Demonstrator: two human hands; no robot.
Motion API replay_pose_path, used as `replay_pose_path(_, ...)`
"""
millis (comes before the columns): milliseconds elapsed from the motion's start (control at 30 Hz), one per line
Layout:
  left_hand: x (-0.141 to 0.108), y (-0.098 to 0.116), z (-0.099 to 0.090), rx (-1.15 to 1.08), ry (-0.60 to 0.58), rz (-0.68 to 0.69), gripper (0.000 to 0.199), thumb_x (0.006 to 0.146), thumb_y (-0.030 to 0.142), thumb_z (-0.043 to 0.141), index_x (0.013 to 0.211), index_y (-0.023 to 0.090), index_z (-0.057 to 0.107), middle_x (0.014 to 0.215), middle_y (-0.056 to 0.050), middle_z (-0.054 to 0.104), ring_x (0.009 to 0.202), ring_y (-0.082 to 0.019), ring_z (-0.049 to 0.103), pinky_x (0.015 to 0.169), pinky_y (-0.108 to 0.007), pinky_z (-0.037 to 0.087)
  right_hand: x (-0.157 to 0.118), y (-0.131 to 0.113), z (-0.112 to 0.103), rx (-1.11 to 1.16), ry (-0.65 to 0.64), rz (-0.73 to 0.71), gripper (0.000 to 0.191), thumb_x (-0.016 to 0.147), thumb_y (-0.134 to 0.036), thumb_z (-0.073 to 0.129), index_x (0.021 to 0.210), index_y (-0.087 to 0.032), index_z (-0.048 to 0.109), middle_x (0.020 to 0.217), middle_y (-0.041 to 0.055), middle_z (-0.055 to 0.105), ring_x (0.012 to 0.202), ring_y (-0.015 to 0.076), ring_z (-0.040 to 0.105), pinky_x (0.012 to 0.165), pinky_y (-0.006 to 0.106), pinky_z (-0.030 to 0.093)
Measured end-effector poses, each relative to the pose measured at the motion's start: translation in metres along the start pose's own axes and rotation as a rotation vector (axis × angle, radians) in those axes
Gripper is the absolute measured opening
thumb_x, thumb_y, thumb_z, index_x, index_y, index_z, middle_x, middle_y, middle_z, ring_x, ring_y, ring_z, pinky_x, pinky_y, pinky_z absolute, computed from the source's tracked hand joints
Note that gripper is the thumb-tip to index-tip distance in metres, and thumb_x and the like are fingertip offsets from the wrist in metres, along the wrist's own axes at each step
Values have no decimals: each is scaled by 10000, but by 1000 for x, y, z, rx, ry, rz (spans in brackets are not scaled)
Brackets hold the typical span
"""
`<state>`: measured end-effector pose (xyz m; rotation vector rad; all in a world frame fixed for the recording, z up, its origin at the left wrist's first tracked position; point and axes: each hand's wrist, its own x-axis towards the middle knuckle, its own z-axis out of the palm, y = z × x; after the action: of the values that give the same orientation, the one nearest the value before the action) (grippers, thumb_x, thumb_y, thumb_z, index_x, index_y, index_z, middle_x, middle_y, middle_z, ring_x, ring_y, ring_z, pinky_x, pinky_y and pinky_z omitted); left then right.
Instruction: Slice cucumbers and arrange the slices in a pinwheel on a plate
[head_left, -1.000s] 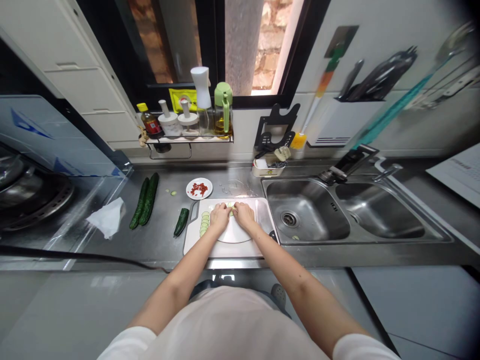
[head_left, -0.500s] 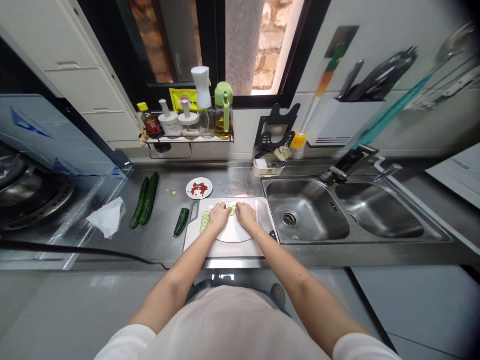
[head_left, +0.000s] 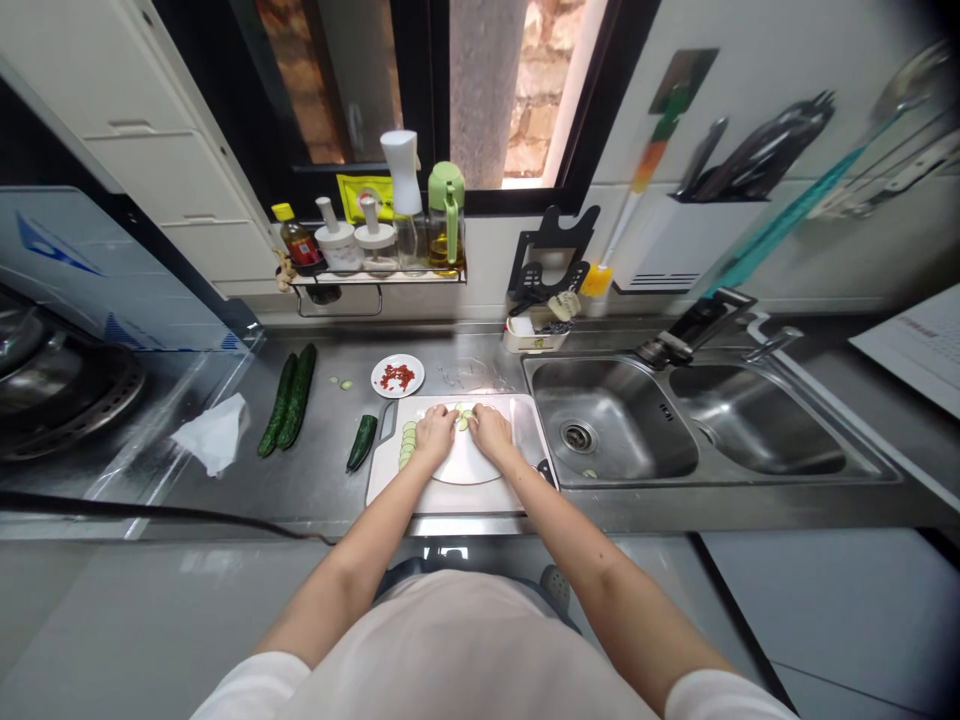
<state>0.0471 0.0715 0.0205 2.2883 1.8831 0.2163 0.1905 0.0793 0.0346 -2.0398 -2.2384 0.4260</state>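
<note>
Several cucumber slices already lie cut in an overlapping row on the cutting board, left of the left hand, and a few loose slices sit between that hand and the right hand, above a round white plate. Both hands have bent fingers at these loose slices; whether either grips one, I cannot tell. Chopped red pieces are ready in a small dish beyond the board, so the work looks partway along: a short cucumber piece and two whole cucumbers remain unsliced on the table. The slice row's long axis runs away from the person, roughly front to back. The short piece leans likewise, its far end tipped rightward, and the whole cucumbers lie side by side on a similar slant. The loose slices show no clear long axis.
</note>
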Motion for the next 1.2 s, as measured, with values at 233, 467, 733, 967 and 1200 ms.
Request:
replay_pose_path(233, -4, 2, -3, 2, -15, 39, 315, 948, 238, 399, 1149, 301, 632, 1090, -75, 544, 1038, -212, 465, 749, -286, 415, 0, -3, 4, -7, -57, 9, 266, 943, -394, 460, 1079, -206, 591, 1057, 100, 674, 995, 201, 596, 743, 264, 371)
replay_pose_path(467, -4, 0, -3, 28, -33, 51, 306, 949, 245, 390, 1088, 291, 658, 1074, -73, 541, 1024, -217, 467, 739, -287, 409, 7, -1, 2, -28, -93, 7, 251, 931, -397, 483, 1058, -213, 600, 1049, 90, 682, 1003, 206, 600, 735, 267, 371)
replay_pose_path(733, -5, 1, -4, 16, -35, 44, 297, 952, 270, 391, 1086, 295, 655, 1068, -71, 550, 1028, -224, 473, 755, -300, 406, 8, 0, 2, -45, -95, -5, 248, 928, -396, 498, 1061, -210, 595, 1054, 94, 677, 1010, 204, 597, 754, 266, 373)
replay_pose_path(967, -7, 2, -9, -40, -29, -17, 306, 933, 234, 427, 1147, 308, 633, 1078, -73, 561, 1066, -217, 477, 807, -307, 421, 4, -1, -6, -25, -81, 12, 271, 938, -404, 475, 1075, -205, 599, 1054, 90, 677, 1003, 194, 600, 752, 258, 376)
replay_pose_path(1200, -16, -5, -16, -175, 93, -201, 321, 910, 240, 463, 1165, 292, 650, 1087, -67, 591, 1038, -207, 519, 849, -307, 424, -12, 5, -13, 53, -19, 70, 296, 962, -399, 404, 1062, -211, 610, 1026, 82, 691, 938, 189, 621, 713, 254, 364)
